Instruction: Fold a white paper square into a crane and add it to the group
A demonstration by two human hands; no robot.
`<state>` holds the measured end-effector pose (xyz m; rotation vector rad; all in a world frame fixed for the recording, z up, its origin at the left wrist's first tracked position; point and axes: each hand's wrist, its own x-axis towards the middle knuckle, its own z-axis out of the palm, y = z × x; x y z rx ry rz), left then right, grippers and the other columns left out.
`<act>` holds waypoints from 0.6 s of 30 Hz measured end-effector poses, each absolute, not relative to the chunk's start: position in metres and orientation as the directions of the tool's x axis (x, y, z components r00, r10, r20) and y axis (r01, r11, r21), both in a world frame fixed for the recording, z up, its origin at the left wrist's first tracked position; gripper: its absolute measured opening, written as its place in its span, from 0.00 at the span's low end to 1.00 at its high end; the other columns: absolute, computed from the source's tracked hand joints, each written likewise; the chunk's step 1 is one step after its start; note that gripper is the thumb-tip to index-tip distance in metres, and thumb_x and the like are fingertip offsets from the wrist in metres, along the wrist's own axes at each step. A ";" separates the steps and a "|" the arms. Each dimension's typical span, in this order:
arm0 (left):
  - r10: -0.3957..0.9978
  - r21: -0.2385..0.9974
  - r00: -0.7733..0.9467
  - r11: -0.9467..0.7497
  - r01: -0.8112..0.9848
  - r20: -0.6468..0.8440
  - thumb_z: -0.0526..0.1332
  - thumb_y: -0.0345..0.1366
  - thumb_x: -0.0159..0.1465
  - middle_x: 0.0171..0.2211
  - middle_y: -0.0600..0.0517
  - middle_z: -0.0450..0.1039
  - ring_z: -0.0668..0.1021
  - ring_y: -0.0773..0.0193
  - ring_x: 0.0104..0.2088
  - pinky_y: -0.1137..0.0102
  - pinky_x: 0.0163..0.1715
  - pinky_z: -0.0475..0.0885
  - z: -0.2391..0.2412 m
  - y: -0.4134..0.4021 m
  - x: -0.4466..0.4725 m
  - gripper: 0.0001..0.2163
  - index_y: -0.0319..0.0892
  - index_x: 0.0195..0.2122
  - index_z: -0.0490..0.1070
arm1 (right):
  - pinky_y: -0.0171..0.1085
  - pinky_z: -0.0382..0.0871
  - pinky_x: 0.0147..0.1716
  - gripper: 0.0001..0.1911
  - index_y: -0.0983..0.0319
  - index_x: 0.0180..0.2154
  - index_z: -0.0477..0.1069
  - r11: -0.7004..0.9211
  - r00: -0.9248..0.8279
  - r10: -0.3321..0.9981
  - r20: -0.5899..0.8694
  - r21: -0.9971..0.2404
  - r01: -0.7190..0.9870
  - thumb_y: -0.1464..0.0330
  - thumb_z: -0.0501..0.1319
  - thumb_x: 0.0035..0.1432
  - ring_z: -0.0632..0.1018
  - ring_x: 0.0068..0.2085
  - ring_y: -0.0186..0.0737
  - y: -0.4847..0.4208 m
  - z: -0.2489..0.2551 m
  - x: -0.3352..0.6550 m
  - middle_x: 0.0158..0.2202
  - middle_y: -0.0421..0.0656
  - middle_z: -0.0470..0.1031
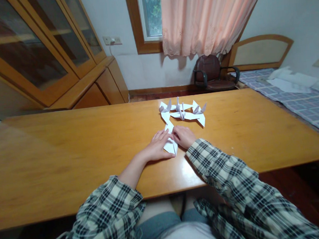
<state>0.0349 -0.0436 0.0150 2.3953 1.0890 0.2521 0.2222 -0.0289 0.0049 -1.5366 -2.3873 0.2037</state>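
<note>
A partly folded piece of white paper [171, 146] lies on the wooden table in front of me. My left hand [158, 146] rests on its left side, fingers stretched over the upper part and thumb spread to the lower edge. On the right side, my right hand [183, 136] is closed, its curled fingers at the paper's edge; the fingertips are partly hidden. Just beyond the hands sit several white folded paper cranes, among them a left crane [164, 111], a middle crane [182, 115] and a right crane [200, 112].
The wooden table [67, 153] spans the view, its near edge at my lap. A glass-doored cabinet [68, 68] stands at the left. Behind the table are a brown armchair [211, 70] and a pink curtain [200, 15]. A bed [285, 90] with white sheets is on the right.
</note>
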 end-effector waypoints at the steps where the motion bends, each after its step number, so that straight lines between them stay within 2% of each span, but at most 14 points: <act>1: 0.735 0.501 0.677 -0.570 0.651 -0.042 0.67 0.49 0.51 0.67 0.44 0.45 0.47 0.47 0.67 0.50 0.63 0.44 0.015 -0.043 0.035 0.27 0.47 0.50 0.65 | 0.37 0.57 0.36 0.06 0.61 0.37 0.68 0.418 -0.386 0.908 0.165 -0.273 0.866 0.67 0.55 0.62 0.72 0.40 0.41 -0.029 0.005 0.222 0.37 0.45 0.73; 5: 0.721 0.496 0.690 -0.577 0.649 -0.063 0.66 0.48 0.52 0.68 0.50 0.40 0.46 0.46 0.67 0.49 0.63 0.44 0.017 -0.042 0.034 0.22 0.50 0.47 0.69 | 0.38 0.58 0.37 0.07 0.62 0.37 0.68 0.413 -0.383 0.910 0.158 -0.273 0.869 0.66 0.55 0.62 0.72 0.40 0.42 -0.028 0.004 0.221 0.38 0.46 0.73; 14: 0.716 0.516 0.693 -0.564 0.645 -0.084 0.67 0.54 0.49 0.68 0.50 0.40 0.45 0.45 0.67 0.48 0.63 0.44 0.018 -0.041 0.032 0.26 0.51 0.47 0.70 | 0.38 0.57 0.37 0.07 0.62 0.37 0.67 0.399 -0.375 0.917 0.140 -0.245 0.884 0.66 0.53 0.63 0.72 0.41 0.43 -0.031 0.008 0.219 0.39 0.47 0.73; 18: 0.772 0.517 0.635 -0.534 0.669 -0.025 0.57 0.53 0.60 0.67 0.52 0.46 0.50 0.49 0.66 0.49 0.62 0.47 0.014 -0.042 0.039 0.16 0.50 0.43 0.73 | 0.38 0.57 0.37 0.07 0.62 0.38 0.67 0.404 -0.385 0.915 0.123 -0.241 0.883 0.66 0.53 0.63 0.71 0.41 0.43 -0.031 0.008 0.219 0.38 0.48 0.73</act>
